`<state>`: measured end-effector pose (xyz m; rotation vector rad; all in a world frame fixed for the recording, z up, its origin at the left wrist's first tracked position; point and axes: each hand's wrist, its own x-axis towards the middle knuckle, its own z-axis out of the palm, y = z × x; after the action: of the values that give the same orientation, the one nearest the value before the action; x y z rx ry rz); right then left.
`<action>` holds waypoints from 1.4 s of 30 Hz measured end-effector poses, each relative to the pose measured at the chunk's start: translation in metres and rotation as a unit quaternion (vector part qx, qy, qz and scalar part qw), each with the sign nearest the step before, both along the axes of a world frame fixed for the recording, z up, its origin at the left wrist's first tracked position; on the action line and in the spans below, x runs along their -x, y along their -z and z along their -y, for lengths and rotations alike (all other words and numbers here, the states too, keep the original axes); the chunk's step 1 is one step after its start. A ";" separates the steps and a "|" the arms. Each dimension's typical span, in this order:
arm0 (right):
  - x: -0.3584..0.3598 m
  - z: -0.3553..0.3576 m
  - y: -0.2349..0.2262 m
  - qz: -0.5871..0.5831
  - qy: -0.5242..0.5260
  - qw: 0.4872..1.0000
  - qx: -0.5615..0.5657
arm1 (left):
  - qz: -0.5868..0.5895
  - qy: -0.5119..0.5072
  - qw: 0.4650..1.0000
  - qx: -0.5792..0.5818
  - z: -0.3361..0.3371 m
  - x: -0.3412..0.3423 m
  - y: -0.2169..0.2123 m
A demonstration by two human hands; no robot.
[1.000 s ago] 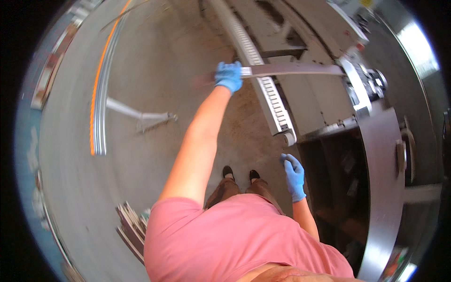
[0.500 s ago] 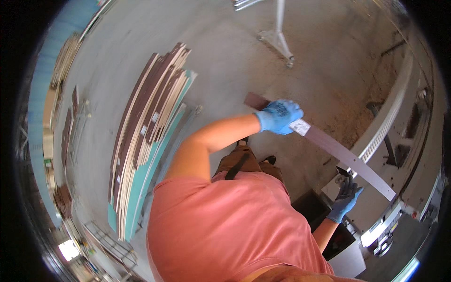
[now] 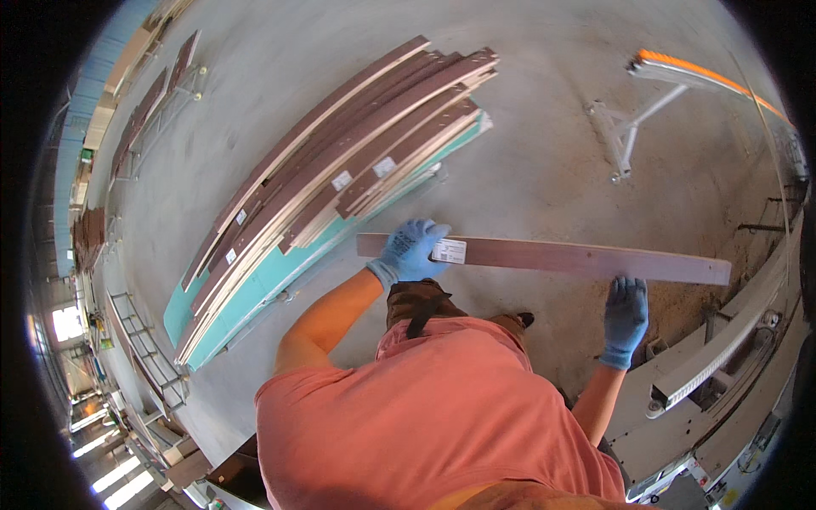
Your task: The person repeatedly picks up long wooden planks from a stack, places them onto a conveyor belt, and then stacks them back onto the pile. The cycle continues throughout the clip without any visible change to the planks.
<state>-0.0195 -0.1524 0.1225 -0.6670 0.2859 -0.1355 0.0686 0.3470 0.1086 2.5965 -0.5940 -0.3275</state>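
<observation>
A long, narrow brown board with a white label is held crosswise in front of me. My left hand, in a blue glove, is closed over the board near its left end, beside the label. My right hand, also gloved in blue, is at the board's near edge towards the right end. Its fingers are bent against that edge; the thumb is hidden. At the left, a stack of similar brown-faced boards with pale edges lies on a teal support, several of them bearing white labels.
A machine with a pale rail stands at the lower right. Farther off is a white wheeled stand with an orange-topped bar. Metal rack frames stand at the far left. Sawdust lies on the floor near the machine.
My view has turned right to left, so the board stack looks nearer the middle. Both hands have carried the board away from the machine, and it now lies nearly level across my view.
</observation>
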 end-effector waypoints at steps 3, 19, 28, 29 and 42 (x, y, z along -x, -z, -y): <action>-0.099 -0.116 0.035 -0.111 -0.005 0.968 0.224 | 0.034 -0.025 0.999 -0.008 -0.116 -0.033 0.016; -0.444 -0.576 0.181 -0.268 -0.189 0.938 0.110 | -0.010 -0.231 0.973 -0.004 -0.423 -0.166 0.116; -0.492 -0.617 0.167 -0.281 -0.311 0.871 0.257 | -0.077 -0.204 0.976 -0.025 -0.461 -0.233 0.192; -0.483 -0.617 0.163 -0.252 -0.314 0.883 0.242 | -0.094 -0.202 0.975 -0.017 -0.460 -0.233 0.196; -0.313 -0.574 0.128 -0.289 -0.331 0.869 0.228 | -0.086 -0.227 0.958 -0.153 -0.458 -0.248 0.189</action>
<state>0.2940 0.4221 -0.0057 -1.2418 0.5938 0.6938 0.3169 0.8045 -0.0807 2.8549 0.1309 -0.5174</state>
